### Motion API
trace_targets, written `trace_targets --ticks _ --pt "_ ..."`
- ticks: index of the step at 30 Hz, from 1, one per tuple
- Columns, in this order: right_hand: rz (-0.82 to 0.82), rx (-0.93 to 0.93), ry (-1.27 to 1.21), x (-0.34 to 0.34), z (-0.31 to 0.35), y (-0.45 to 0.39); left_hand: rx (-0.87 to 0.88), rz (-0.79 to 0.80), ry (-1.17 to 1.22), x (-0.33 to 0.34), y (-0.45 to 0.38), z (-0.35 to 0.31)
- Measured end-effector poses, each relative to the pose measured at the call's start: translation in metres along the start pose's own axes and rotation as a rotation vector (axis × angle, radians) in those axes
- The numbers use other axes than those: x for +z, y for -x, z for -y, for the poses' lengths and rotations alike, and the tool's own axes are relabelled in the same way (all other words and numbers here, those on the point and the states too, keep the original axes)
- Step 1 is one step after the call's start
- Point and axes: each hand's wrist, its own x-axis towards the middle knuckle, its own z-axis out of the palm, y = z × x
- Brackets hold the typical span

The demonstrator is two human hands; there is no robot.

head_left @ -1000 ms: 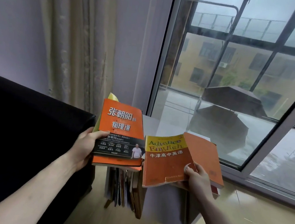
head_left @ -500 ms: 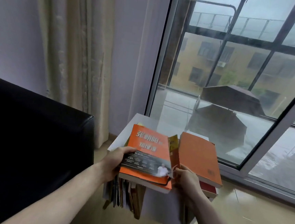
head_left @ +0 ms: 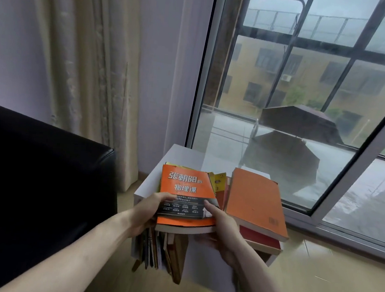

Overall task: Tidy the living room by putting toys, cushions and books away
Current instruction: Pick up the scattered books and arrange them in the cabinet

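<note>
Black sofa (head_left: 39, 179) left, beige curtain (head_left: 90, 55), big window (head_left: 307, 97) w/ grey daylight.

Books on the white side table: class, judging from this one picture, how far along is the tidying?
Done: a plain orange book lies on a red one on the white side table, and more books stand in the shelf below. In hand: the left hand and right hand hold a stack topped by the orange physics book at the table's front edge. Left: letting go of it; toys and cushions are not in view.
</note>
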Motion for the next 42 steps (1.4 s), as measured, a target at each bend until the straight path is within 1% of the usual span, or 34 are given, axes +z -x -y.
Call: trace_targets --ticks 2,5,8,9,12,15,18,21,25,29,33,36,37,39,42 --pt "0.032 0.028 -0.058 0.0 0.0 -0.002 0.005 0.006 -0.049 0.002 0.0 0.002" --pt "0.097 0.041 -0.073 -0.005 0.001 -0.005 0.014 -0.036 -0.035 -0.009 -0.008 0.004" --pt "0.144 0.053 -0.015 -0.004 0.0 0.001 -0.026 -0.198 0.021 -0.024 -0.018 0.006" --pt "0.134 0.046 0.013 -0.001 -0.002 0.003 -0.054 -0.219 0.014 -0.026 -0.019 0.009" --pt "0.091 -0.014 0.107 0.005 -0.009 0.005 -0.122 -0.149 -0.046 -0.028 -0.023 0.016" --pt "0.072 -0.055 0.111 0.009 -0.012 0.008 -0.114 -0.097 -0.044 -0.029 -0.019 0.017" --pt "0.019 -0.099 0.102 0.01 -0.012 0.01 -0.098 -0.057 -0.037 -0.031 -0.018 0.017" --pt "-0.038 -0.139 0.081 0.016 -0.017 0.013 -0.102 -0.062 -0.06 -0.03 -0.021 0.025" --pt "-0.138 -0.15 0.073 0.022 -0.028 0.011 -0.112 -0.077 -0.162 -0.031 -0.023 0.031" --pt "-0.189 -0.131 0.046 0.021 -0.03 0.004 -0.085 -0.023 -0.184 -0.028 -0.015 0.025" --pt "-0.142 -0.064 -0.043 0.032 -0.036 0.002 -0.096 0.023 -0.117 -0.033 -0.012 0.024" --pt "-0.033 -0.007 -0.101 0.037 -0.041 0.001 -0.058 -0.014 -0.066 -0.041 -0.018 0.029" --pt "0.012 0.01 -0.094 0.037 -0.04 0.003 -0.062 -0.03 -0.052 -0.041 -0.019 0.029" --pt "0.069 0.008 -0.002 0.032 -0.037 0.007 -0.072 -0.044 -0.056 -0.04 -0.018 0.027" --pt "0.065 -0.035 0.131 0.023 -0.032 0.013 -0.083 -0.081 -0.062 -0.034 -0.02 0.025"
